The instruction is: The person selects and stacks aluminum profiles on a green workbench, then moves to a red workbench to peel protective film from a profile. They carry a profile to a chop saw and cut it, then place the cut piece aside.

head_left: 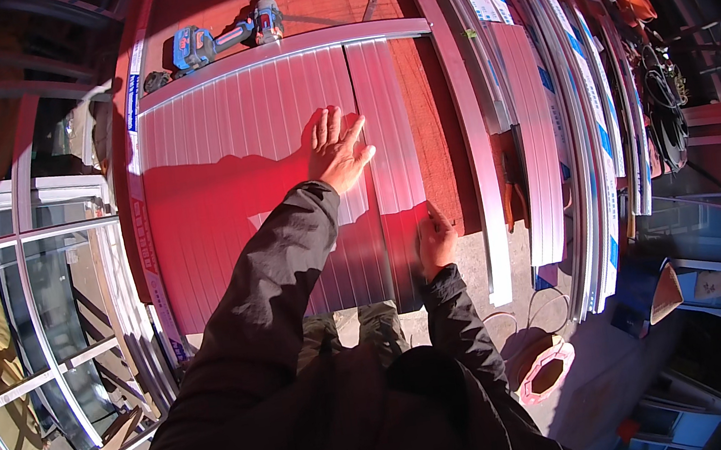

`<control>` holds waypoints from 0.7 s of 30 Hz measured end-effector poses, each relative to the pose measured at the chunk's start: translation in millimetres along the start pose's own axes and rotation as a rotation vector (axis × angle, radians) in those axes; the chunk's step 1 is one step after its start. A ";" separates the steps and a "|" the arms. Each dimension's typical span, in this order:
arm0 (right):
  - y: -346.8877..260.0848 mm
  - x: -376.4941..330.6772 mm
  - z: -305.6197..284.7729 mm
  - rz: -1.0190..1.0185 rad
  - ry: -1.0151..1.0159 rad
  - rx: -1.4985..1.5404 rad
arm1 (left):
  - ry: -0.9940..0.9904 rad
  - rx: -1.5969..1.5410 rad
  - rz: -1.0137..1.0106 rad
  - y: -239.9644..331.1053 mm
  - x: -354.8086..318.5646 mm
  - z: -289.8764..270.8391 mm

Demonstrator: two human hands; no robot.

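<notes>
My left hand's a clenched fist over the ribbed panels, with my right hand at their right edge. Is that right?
Not a fist: the head view shows your left hand open and spread over the ribbed panels, with your right hand at their right edge.

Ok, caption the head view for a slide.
Left hand spread over a wide ribbed panel, right hand at the edge of the narrow ribbed panel beside it, cordless power tool lying beyond.

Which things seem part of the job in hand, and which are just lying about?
Seemingly in use:
wide ribbed panel under left hand
narrow ribbed panel at right hand

Likely lying about:
cordless power tool
orange-handled pliers
coiled black cable
</notes>
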State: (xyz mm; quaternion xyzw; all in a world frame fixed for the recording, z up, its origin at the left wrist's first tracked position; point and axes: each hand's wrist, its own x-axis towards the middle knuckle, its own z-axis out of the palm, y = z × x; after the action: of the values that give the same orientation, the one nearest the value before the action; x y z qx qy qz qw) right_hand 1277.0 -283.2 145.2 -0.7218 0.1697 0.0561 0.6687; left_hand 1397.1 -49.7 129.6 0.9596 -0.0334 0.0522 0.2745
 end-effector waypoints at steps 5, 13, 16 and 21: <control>-13.5 -3.2 2.8 0.007 -0.007 0.043 | -0.002 0.023 0.006 1.7 -0.8 -1.2; 4.5 2.4 -0.2 -0.075 0.020 0.034 | -0.015 0.017 -0.011 2.2 -1.3 -1.7; 5.6 3.6 2.7 -0.143 0.067 -0.043 | -0.007 0.006 -0.013 2.6 -1.2 -1.8; -7.4 9.0 -1.8 -0.093 0.018 -0.384 | 0.042 0.004 0.003 3.8 -3.6 -0.9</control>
State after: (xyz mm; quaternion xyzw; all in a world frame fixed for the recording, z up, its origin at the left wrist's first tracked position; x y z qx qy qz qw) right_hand 1287.5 -286.1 149.6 -0.8437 0.1283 0.0497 0.5189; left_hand 1393.1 -52.3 131.9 0.9587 -0.0289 0.0730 0.2732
